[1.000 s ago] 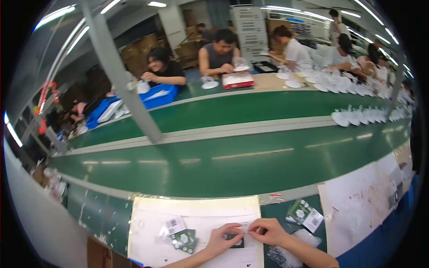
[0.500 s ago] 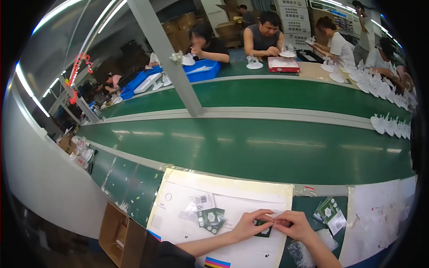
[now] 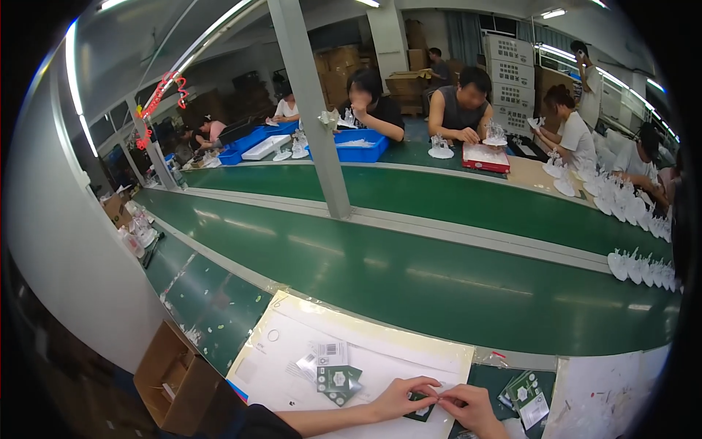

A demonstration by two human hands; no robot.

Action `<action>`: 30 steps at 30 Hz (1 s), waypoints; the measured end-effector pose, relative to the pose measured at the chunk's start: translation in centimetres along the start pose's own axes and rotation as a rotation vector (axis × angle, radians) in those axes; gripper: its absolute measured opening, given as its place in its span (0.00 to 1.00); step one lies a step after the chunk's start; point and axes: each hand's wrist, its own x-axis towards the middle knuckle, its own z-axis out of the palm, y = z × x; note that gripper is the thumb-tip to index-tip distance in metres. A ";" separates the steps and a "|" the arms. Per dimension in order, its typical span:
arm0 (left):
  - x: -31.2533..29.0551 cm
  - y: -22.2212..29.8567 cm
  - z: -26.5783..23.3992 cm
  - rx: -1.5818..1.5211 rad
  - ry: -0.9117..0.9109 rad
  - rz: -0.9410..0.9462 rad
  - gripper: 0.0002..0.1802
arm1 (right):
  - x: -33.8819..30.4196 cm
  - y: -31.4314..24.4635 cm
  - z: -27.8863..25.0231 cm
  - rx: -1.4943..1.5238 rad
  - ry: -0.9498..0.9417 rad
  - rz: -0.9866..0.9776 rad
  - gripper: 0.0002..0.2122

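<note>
Over the white sheet, both hands meet fingertip to fingertip. My left hand is closed with thumb and fingers pinched around a small green printed card, partly hidden beneath the fingers. My right hand pinches right at the card's upper edge; whatever lies between its fingertips is too small to make out. Left of the hands, a loose pile of green cards and a white barcoded card lies on the sheet. Beyond my right hand lie more green and white cards.
A green conveyor belt runs past the bench behind a pale rail. An open cardboard box stands at lower left. Across the belt, several people sit near blue bins, a red box and rows of white figurines.
The view has tilted up and shifted, so the scene sits lower. Both hands stay together at the green card, with only slight finger movement.
</note>
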 end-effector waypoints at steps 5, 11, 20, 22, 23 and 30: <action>0.2 -0.1 0.0 0.005 -0.007 0.003 0.19 | 0.2 0.2 -0.1 -0.004 0.037 -0.039 0.08; 0.5 0.1 0.1 -0.022 -0.010 -0.001 0.19 | 0.3 -0.6 -0.4 0.023 0.001 -0.029 0.09; 0.3 0.0 0.2 -0.020 -0.017 -0.041 0.19 | 0.1 0.1 -0.5 0.061 -0.009 -0.014 0.10; 0.3 -0.1 0.0 -0.008 -0.017 -0.025 0.19 | 0.3 0.2 -0.4 0.059 -0.011 -0.017 0.09; 0.3 -0.2 0.0 0.005 -0.016 -0.011 0.18 | 0.3 0.2 -0.3 0.058 -0.013 -0.020 0.09; 0.4 0.0 0.0 0.024 -0.037 -0.015 0.17 | 0.2 -0.1 -0.7 0.039 -0.036 0.026 0.08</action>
